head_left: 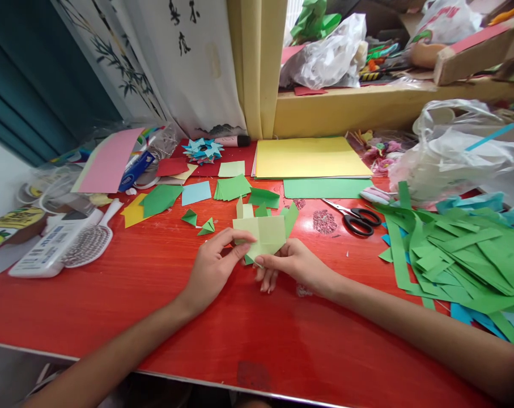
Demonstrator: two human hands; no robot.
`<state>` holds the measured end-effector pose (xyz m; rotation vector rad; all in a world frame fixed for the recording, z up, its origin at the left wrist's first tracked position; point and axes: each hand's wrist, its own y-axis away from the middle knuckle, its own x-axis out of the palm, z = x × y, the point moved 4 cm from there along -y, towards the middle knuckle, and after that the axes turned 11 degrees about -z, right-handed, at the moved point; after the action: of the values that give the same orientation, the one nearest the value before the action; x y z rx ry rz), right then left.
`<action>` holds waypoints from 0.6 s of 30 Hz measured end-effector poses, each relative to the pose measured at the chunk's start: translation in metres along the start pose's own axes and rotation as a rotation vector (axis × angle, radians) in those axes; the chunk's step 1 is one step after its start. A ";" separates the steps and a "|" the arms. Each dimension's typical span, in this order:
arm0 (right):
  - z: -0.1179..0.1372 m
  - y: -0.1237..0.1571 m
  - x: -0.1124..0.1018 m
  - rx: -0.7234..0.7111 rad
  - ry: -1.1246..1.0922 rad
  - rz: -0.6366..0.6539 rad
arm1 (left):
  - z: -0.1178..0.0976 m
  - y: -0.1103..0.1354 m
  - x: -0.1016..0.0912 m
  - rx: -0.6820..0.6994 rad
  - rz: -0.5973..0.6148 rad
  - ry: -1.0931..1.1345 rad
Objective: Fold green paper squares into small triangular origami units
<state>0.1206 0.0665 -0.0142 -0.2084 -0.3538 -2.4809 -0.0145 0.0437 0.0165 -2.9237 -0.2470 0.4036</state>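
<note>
Between my two hands is a piece of folded paper point(267, 233), pale green in front with darker green parts showing behind it. My left hand point(218, 266) pinches its left edge between thumb and fingers. At its lower right, my right hand point(297, 266) grips it with the thumb in front and the other fingers underneath. Just beyond lie a stack of green paper squares point(232, 187) and a folded green piece point(264, 198). Two small folded green pieces point(206, 226) rest on the red table left of the paper.
Black-handled scissors point(359, 221) lie to the right, near a heap of green paper strips point(469, 255). Yellow sheets point(310, 157) are stacked at the back. A white hairbrush point(89, 243) is at left. A plastic bag point(456, 153) stands at back right. The red table's point(188, 354) edge is near me.
</note>
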 end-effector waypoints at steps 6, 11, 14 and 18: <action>0.002 0.003 0.002 -0.083 0.027 -0.092 | 0.004 -0.002 -0.001 -0.007 -0.033 0.033; 0.000 0.003 0.002 -0.093 0.046 -0.085 | 0.004 -0.001 -0.002 -0.031 -0.048 0.055; 0.000 0.001 -0.001 -0.091 0.036 -0.112 | 0.004 -0.001 -0.002 -0.027 -0.053 0.056; 0.004 0.001 -0.009 -0.169 0.011 -0.269 | 0.005 -0.001 -0.002 -0.049 -0.041 -0.015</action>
<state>0.1290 0.0717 -0.0127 -0.2291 -0.1768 -2.7794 -0.0183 0.0449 0.0127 -2.9586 -0.3228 0.4196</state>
